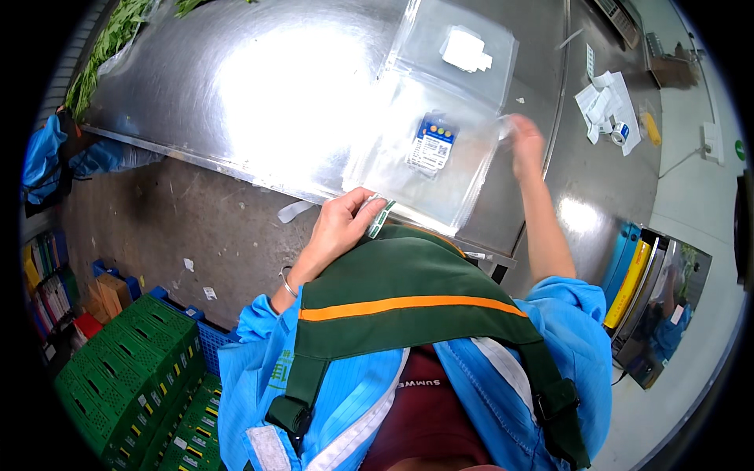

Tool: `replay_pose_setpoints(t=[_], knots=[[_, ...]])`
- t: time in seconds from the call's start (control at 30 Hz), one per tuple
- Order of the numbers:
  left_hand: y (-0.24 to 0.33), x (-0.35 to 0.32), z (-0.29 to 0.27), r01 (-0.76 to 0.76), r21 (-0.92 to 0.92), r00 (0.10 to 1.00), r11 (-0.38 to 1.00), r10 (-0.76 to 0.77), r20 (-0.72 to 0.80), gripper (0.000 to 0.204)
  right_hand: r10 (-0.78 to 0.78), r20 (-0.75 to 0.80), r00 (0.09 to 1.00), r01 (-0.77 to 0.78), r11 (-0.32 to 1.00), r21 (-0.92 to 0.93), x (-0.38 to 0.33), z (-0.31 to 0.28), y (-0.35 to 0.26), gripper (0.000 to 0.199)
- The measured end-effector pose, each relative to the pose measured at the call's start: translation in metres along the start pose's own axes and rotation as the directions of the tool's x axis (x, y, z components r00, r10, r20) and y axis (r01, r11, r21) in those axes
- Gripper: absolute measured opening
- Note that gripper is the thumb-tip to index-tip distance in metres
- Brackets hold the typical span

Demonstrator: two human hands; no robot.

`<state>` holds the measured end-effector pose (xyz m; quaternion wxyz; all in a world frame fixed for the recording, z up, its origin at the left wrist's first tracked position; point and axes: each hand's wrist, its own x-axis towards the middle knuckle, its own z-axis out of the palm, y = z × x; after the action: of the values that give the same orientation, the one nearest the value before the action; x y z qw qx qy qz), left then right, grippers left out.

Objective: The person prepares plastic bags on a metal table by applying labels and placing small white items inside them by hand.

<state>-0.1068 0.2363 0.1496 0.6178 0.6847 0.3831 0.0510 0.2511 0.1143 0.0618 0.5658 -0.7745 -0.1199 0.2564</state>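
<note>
At the table's front edge, my left hand [345,224] is closed on a short strip of green-and-white labels [381,219], pinched between thumb and fingers. Just beyond it, a stack of clear plastic bags [463,184] lies flat on the steel table. A blue-and-white label [433,144] sits on the near bag. Beside the stack's right edge is my right hand [526,145], smeared by motion. Something whitish shows at its fingertips, too blurred to name, and the fingers cannot be read clearly. Another clear bag [503,59] with white paper pieces [465,49] on it lies farther back.
Leafy greens [106,59] lie at the table's far left. On the right-hand steel surface are crumpled papers [605,106], a label roll [620,133] and a yellow object [652,129]. Green crates [129,369] stand on the floor at left. A person's blue sleeve [47,157] shows at the left edge.
</note>
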Motion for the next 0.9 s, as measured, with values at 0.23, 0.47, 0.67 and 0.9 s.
replay_pose_setpoints(t=[0.23, 0.47, 0.67, 0.9], knots=[[0.011, 0.009, 0.007, -0.079, 0.207, 0.997, 0.975, 0.073, 0.039, 0.027, 0.043, 0.467, 0.883, 0.03, 0.989, -0.147, -0.13, 0.076, -0.062, 0.02], [0.002, 0.007, -0.009, 0.009, 0.199, 1.0, 0.98, -0.015, 0.027, 0.028, 0.243, 0.039, 0.969, -0.246, 0.964, 0.104, -0.074, 0.078, -0.012, 0.016], [0.032, 0.006, -0.028, -0.053, -0.079, 0.99, 0.995, 0.042, -0.133, 0.035, -0.205, -0.036, 0.978, 0.168, 0.877, -0.451, -0.056, 0.056, 0.029, 0.037], [0.005, 0.006, -0.034, -0.033, -0.329, 0.997, 0.944, 0.008, -0.076, 0.024, -0.083, 0.605, 0.792, 0.544, 0.546, -0.637, -0.097, 0.016, 0.042, 0.026]])
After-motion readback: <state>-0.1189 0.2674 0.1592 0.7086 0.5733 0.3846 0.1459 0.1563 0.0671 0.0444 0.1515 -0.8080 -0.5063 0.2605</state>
